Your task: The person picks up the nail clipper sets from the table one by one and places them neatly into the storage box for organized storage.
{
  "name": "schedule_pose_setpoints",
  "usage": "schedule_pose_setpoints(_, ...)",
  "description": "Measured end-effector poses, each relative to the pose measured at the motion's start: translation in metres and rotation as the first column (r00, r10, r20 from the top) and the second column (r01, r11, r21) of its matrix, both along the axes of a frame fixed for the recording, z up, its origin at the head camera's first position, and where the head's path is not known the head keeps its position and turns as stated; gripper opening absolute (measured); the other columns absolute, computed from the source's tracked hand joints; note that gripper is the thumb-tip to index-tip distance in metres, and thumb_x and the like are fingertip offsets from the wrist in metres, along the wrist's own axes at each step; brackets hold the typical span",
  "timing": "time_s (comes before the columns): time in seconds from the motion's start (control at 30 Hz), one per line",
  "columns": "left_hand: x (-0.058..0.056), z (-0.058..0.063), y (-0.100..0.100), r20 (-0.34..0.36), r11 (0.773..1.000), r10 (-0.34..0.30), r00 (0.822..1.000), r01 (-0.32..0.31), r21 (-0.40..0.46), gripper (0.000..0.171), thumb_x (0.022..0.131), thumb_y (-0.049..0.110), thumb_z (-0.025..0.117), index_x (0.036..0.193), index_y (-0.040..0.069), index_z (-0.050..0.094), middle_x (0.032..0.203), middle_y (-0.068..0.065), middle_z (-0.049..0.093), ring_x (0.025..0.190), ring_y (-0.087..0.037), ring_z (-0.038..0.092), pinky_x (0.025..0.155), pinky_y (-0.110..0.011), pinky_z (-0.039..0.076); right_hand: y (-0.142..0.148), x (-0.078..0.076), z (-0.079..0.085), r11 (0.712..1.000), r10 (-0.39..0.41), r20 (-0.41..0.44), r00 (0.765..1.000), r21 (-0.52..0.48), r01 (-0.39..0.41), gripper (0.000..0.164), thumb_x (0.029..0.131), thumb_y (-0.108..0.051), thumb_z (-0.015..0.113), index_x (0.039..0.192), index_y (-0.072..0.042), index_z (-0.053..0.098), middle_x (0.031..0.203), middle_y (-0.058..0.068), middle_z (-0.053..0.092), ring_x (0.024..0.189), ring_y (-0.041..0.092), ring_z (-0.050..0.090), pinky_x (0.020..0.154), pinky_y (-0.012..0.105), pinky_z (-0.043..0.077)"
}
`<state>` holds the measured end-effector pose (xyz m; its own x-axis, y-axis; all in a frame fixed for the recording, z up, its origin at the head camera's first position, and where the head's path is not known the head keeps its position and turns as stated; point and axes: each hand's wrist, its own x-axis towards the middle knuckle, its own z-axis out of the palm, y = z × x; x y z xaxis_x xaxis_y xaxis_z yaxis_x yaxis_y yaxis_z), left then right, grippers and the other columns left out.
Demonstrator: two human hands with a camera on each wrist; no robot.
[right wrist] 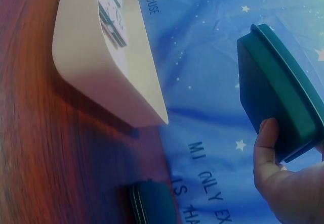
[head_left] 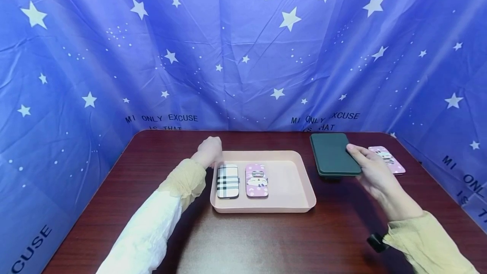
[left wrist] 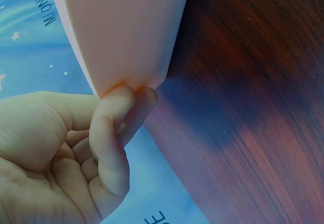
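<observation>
My left hand [head_left: 210, 151] pinches the rim of a pink tray [head_left: 262, 209] at its left side; in the left wrist view the fingers [left wrist: 112, 133] meet at the tray's edge. Inside the tray lie a plaid case [head_left: 227, 181] and, beside it, a pink cartoon-patterned case [head_left: 256, 181]. To the right of the tray my right hand [head_left: 374, 172] grips a dark green rectangular box [head_left: 335, 155] by its right side, above the table. The right wrist view shows the thumb or a finger against the box's flat face, its other fingers partly hidden.
Another pink patterned case [head_left: 389, 160] lies on the table behind the right hand. A dark case [right wrist: 154, 201] lies on the table below the green box, mostly hidden in the head view. A blue star-print curtain [head_left: 243, 45] hangs around the dark wooden table [head_left: 243, 244].
</observation>
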<state>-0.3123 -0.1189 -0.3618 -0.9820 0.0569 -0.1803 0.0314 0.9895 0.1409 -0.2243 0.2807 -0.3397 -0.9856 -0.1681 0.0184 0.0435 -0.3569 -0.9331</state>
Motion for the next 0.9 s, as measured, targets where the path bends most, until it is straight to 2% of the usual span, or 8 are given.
schedule_pose_setpoints(0.23, -0.001, 0.0, 0.0, 0.002, 1.0, -0.005, 1.0, 0.005, -0.007, 0.013, 0.07, 0.003, 0.072, 0.08, 0.002, 0.065, 0.05, -0.002, 0.062, 0.045, -0.014, 0.06, 0.041, -0.027, 0.05, -0.018, -0.004, -0.002, 0.999, -0.025, 0.024, 0.999, 0.036, 0.024, 0.009, 0.097, -0.017, 0.052, 0.104, -0.012, 0.054, 0.084, -0.002, 0.066, 0.072, 0.008, 0.065, 0.063, 0.024, 0.056)
schedule_pose_setpoints(0.47, 0.0, 0.001, -0.001, -0.005, 1.0, -0.006, 1.0, 0.006, -0.002, 0.011, 0.07, 0.004, 0.074, 0.077, 0.002, 0.065, 0.049, -0.003, 0.062, 0.044, -0.014, 0.061, 0.041, -0.027, 0.05, -0.034, -0.008, -0.005, 0.993, 0.006, 0.032, 0.999, 0.121, -0.009, 0.025, 0.097, -0.018, 0.052, 0.115, -0.006, 0.039, 0.088, -0.004, 0.065, 0.076, 0.007, 0.066, 0.065, 0.024, 0.057)
schedule_pose_setpoints(0.77, -0.001, -0.001, -0.001, -0.007, 1.0, -0.007, 1.0, 0.007, -0.007, 0.016, 0.07, 0.008, 0.075, 0.08, 0.002, 0.064, 0.051, -0.003, 0.062, 0.046, -0.015, 0.061, 0.042, -0.027, 0.05, -0.05, -0.011, -0.016, 0.979, -0.015, 0.101, 0.995, 0.204, -0.006, 0.032, 0.096, -0.023, 0.055, 0.117, -0.006, 0.038, 0.088, -0.006, 0.061, 0.076, 0.004, 0.064, 0.067, 0.022, 0.056)
schedule_pose_setpoints(0.9, -0.005, -0.002, -0.001, 0.002, 1.0, 0.005, 1.0, -0.005, -0.002, 0.021, 0.067, 0.0, 0.073, 0.086, 0.001, 0.064, 0.057, -0.006, 0.064, 0.05, -0.018, 0.062, 0.042, -0.028, 0.051, -0.057, -0.012, -0.024, 0.971, -0.012, 0.103, 0.995, 0.241, -0.013, 0.04, 0.096, -0.023, 0.055, 0.124, -0.002, 0.035, 0.089, -0.006, 0.061, 0.076, 0.004, 0.064, 0.068, 0.021, 0.056)
